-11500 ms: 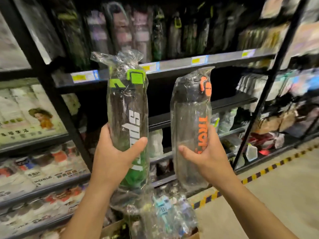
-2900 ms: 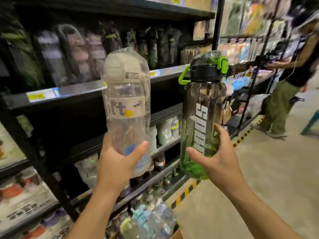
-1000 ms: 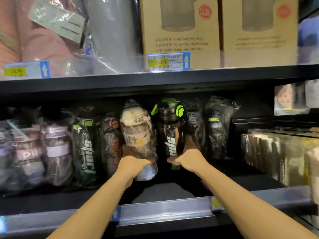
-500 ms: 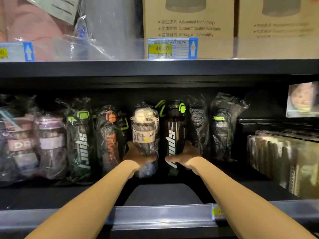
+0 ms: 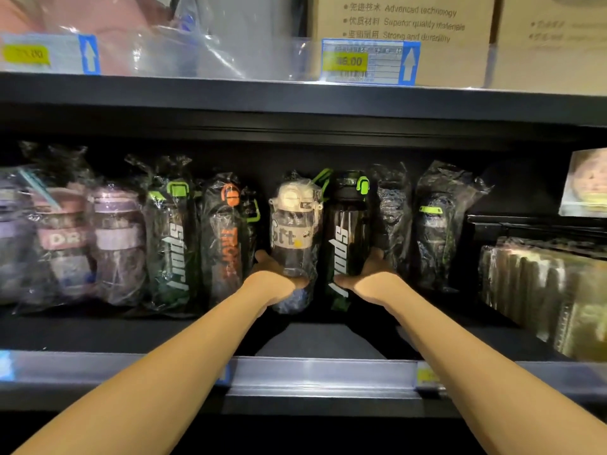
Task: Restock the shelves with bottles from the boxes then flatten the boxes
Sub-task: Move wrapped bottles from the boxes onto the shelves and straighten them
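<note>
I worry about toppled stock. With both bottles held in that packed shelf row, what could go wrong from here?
1. The left hand grips the cream-capped bottle low down, through loose plastic wrap; it may slip or tip on release.
2. The right hand holds the sport bottle tight beside a wrapped dark bottle; pushing deeper might knock that over.
3. Its green strap lies close to the cream-capped bottle's cap and could snag.

Green-capped bottle (image 5: 345,238) reads "sport"; cardboard box (image 5: 404,44) "Advanced technology".
</note>
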A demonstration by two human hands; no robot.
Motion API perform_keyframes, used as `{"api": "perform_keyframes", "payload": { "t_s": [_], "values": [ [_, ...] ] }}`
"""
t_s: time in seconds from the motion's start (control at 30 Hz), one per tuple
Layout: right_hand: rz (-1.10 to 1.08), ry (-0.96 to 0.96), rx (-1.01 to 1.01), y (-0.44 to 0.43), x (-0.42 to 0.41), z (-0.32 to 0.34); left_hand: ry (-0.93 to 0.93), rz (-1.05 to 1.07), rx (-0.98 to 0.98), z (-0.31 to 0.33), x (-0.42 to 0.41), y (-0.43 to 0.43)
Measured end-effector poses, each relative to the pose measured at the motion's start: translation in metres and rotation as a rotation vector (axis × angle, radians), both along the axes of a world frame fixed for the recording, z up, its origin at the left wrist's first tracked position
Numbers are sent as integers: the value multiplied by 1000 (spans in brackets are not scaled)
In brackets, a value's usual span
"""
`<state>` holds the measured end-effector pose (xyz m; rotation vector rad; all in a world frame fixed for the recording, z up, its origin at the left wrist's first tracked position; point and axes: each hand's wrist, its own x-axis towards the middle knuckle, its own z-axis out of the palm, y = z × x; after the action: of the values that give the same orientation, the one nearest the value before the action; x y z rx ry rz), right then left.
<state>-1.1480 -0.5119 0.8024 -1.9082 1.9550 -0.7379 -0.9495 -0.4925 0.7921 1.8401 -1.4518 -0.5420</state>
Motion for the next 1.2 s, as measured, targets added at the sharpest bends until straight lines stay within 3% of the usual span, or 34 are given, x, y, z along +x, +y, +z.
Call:
{"api": "perform_keyframes", "payload": {
  "t_s": [0.13,0.23,0.4,0.63,0.97,1.2],
  "values": [
    [-37,312,-51,54,8,-2,-386,-106,60,6,14,53],
    [-62,445,-195,101,28,-10,-526,-126,-17,7,35,94],
    [-104,557,-207,178,80,-28,-705,-156,-172,-10,93,161],
    [-230,524,-232,296,163,-99,-723,-223,-315,-72,201,246],
    [-105,622,-33,423,269,-194,-776,-205,-142,-153,314,393],
    [0,533,131,533,335,-258,-845,-196,132,-218,374,511]
  ]
}}
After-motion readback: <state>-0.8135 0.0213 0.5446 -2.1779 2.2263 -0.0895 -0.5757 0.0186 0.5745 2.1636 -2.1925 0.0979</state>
